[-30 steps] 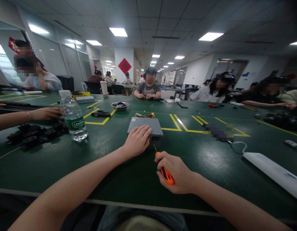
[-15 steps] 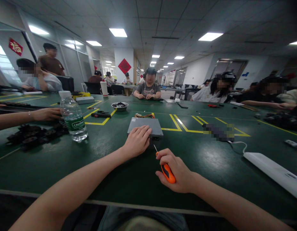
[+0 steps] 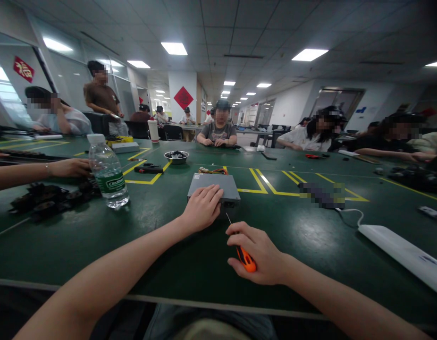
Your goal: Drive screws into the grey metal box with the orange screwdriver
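Head view: we curl our right hand [image 3: 256, 252] loosely around an orange-and-black screwdriver [image 3: 246, 259]. At its eleven o'clock, our left hand [image 3: 202, 208] lies flat on a grey metal box [image 3: 229, 186]. At the box's nine o'clock stands a clear plastic bottle [image 3: 108, 172].

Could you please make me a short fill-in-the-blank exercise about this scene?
1. In color, the power supply unit under the left hand is ____.
2. The right hand holds a black-and-____ screwdriver.
3. The cap on the water bottle is ____ in color.
4. Seen by the wearer, the metal bowl stands beyond the power supply unit, to its ____.

Missing words: gray; orange; white; left.
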`<control>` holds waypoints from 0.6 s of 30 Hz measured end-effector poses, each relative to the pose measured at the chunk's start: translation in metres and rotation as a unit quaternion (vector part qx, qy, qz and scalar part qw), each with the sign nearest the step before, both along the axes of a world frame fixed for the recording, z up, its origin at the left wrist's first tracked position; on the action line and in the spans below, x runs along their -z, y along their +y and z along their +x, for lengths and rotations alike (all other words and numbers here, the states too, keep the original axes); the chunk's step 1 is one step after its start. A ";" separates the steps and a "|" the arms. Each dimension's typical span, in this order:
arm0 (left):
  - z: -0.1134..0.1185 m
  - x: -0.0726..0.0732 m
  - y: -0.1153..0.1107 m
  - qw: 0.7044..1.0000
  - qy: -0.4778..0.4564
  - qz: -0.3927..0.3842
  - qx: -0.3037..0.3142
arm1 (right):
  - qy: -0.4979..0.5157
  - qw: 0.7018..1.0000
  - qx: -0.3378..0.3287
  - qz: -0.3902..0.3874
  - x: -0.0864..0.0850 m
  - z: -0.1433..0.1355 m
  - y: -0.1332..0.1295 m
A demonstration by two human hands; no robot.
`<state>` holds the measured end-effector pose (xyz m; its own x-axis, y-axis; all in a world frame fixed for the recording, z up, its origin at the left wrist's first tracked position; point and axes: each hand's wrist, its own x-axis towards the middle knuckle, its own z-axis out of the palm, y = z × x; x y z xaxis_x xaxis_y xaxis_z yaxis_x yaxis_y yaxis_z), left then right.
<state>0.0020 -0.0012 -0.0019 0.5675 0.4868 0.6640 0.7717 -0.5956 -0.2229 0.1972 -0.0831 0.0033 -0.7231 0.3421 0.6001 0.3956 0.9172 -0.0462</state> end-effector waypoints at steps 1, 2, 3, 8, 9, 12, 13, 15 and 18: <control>0.000 0.000 0.000 1.000 0.002 -0.001 -0.001 | 0.022 1.000 0.006 -0.006 0.001 0.001 0.000; 0.000 0.000 0.000 1.000 0.004 -0.002 -0.001 | 0.047 0.999 0.008 -0.009 0.001 0.002 0.001; 0.000 0.000 0.000 1.000 0.005 -0.003 -0.002 | 0.071 0.997 0.007 -0.011 0.002 0.003 0.001; 0.000 0.000 0.000 1.000 -0.001 -0.001 -0.002 | 0.089 0.996 -0.013 0.008 0.000 0.000 0.001; 0.000 0.001 0.000 1.000 -0.001 0.000 -0.001 | 0.071 0.997 -0.014 0.019 -0.001 -0.001 0.001; 0.000 0.000 0.000 1.000 0.001 -0.002 -0.002 | 0.013 0.999 -0.023 0.041 -0.003 -0.003 -0.001; 0.000 0.000 0.000 1.000 0.001 -0.002 -0.003 | -0.001 0.999 -0.027 0.042 -0.003 -0.003 -0.002; 0.000 -0.001 -0.001 1.000 0.002 -0.002 -0.003 | -0.012 0.999 -0.033 0.031 -0.003 -0.004 -0.003; 0.000 -0.001 -0.001 1.000 0.002 -0.002 -0.002 | -0.003 0.999 -0.046 0.008 -0.003 -0.004 -0.003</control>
